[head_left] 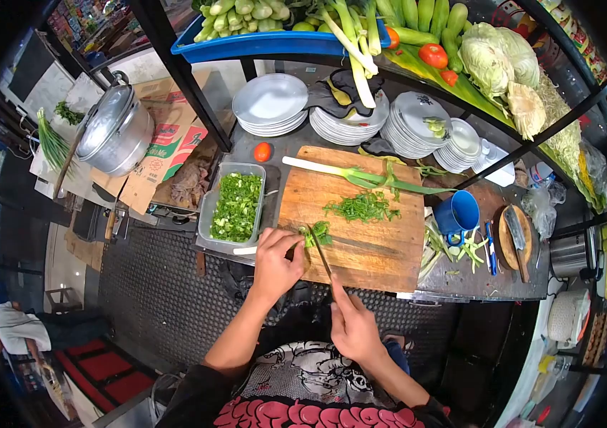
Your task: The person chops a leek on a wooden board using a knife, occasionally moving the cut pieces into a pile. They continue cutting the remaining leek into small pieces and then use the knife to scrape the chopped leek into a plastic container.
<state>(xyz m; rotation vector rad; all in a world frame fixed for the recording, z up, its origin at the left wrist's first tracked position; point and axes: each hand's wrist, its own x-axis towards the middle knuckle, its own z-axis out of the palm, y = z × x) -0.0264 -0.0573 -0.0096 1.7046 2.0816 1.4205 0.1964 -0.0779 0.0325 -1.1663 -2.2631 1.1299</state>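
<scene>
My left hand (pixel 277 260) is closed around a green onion stalk, whose white end (pixel 245 250) sticks out to its left, over the front left of the wooden cutting board (pixel 382 257). In my right hand (pixel 352 321) is a knife (pixel 321 251), its blade against the stalk beside my left fingertips. Cut green pieces (pixel 321 232) lie by the blade. Farther back on the board are a pile of sliced greens (pixel 364 207) and a whole leek (pixel 332 170). Left of the board, a clear plastic container (pixel 205 214) holds chopped green onion.
Stacked plates (pixel 270 100) line the back, near a tomato (pixel 263 151). Right of the board stand a blue mug (pixel 458 214) and a round board (pixel 508 239) with another knife. A large pot (pixel 118 132) is at left; a vegetable shelf with a blue tray (pixel 268 46) hangs above.
</scene>
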